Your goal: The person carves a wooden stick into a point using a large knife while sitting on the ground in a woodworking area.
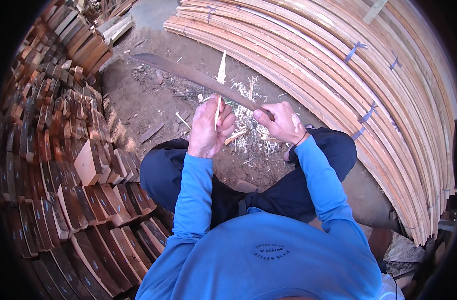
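My right hand (284, 123) is closed around the handle of a machete (188, 74). Its long, dark blade slants up and to the left, away from me. In my left hand (208, 127), the fingers pinch a pale, split sliver of wood (218, 114). A pointed pale strip of wood (222, 67) shows just past the blade; whether it is the same piece as the sliver is hard to see. The blade passes close beyond my left fingertips, and I cannot tell whether it touches the wood. Pale wood shavings (258, 140) lie on the ground below both hands.
Stacked short wooden blocks (63, 165) fill the left side. Long bundled planks (308, 70), bound with blue ties (356, 51), curve along the right. My bent legs in dark trousers (326, 150) flank the shavings on the dirt ground (133, 105). A pale stone-like lump (404, 248) sits at lower right.
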The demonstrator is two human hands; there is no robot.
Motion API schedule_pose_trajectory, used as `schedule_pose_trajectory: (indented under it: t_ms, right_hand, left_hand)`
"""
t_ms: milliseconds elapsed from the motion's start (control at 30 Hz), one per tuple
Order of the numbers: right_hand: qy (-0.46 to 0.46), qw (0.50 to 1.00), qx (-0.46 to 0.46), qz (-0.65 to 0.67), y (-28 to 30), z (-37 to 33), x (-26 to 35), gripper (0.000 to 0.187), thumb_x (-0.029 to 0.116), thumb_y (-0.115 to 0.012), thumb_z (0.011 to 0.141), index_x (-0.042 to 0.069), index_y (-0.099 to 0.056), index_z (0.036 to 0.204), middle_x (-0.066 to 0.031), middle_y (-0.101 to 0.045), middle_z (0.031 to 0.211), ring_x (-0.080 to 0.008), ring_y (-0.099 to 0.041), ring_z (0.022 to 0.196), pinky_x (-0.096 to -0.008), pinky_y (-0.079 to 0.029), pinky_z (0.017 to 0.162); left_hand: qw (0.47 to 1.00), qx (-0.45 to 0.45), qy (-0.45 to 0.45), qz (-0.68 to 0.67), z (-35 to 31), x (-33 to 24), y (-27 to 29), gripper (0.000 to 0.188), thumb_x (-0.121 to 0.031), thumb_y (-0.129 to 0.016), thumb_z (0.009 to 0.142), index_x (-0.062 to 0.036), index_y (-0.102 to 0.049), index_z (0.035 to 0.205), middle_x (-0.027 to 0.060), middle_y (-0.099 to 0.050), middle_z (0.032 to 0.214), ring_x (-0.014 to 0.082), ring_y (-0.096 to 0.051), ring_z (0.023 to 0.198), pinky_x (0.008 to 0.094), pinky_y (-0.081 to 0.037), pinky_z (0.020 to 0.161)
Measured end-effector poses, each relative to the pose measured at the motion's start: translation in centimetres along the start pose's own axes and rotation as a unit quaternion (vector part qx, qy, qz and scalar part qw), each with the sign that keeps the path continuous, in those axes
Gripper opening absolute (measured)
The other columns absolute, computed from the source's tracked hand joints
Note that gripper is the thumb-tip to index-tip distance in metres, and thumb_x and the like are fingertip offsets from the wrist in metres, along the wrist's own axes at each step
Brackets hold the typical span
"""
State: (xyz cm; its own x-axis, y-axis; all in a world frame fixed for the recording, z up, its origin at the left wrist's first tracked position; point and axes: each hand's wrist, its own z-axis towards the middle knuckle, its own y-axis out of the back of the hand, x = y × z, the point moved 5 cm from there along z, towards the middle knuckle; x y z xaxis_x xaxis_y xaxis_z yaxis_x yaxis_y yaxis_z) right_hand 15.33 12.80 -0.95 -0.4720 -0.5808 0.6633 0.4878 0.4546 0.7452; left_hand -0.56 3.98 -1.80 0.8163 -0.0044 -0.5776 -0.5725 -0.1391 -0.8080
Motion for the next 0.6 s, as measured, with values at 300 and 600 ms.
schedule_pose_trajectory:
  t_ms: [300,600]
  right_hand:
    - [-0.016,1.000,-0.003,-0.017,0.1,0.4,0.5,0.068,0.061,-0.051,0.094,-0.002,-0.069,0.074,-0.0226,-0.055,0.055,-0.0394,-0.059,0.056,-0.0478,-0.046,0.059]
    - [-0.051,0.998,-0.044,0.017,0.1,1.0,-2.3,0.074,0.064,-0.049,0.094,-0.004,-0.065,0.069,-0.0195,-0.052,0.051,-0.0314,-0.054,0.050,-0.0460,-0.043,0.055]
  left_hand:
    - [0.999,0.001,0.013,0.031,-0.4,-0.2,0.2,0.034,-0.031,-0.043,0.107,-0.0088,-0.044,0.081,-0.0029,-0.034,0.059,0.0048,-0.025,0.047,0.0222,-0.018,0.040]
    - [0.999,0.014,0.031,0.031,-0.8,0.3,-0.9,0.034,-0.031,-0.041,0.108,-0.0089,-0.044,0.082,-0.0055,-0.031,0.058,0.0039,-0.024,0.047,0.0210,-0.017,0.039]
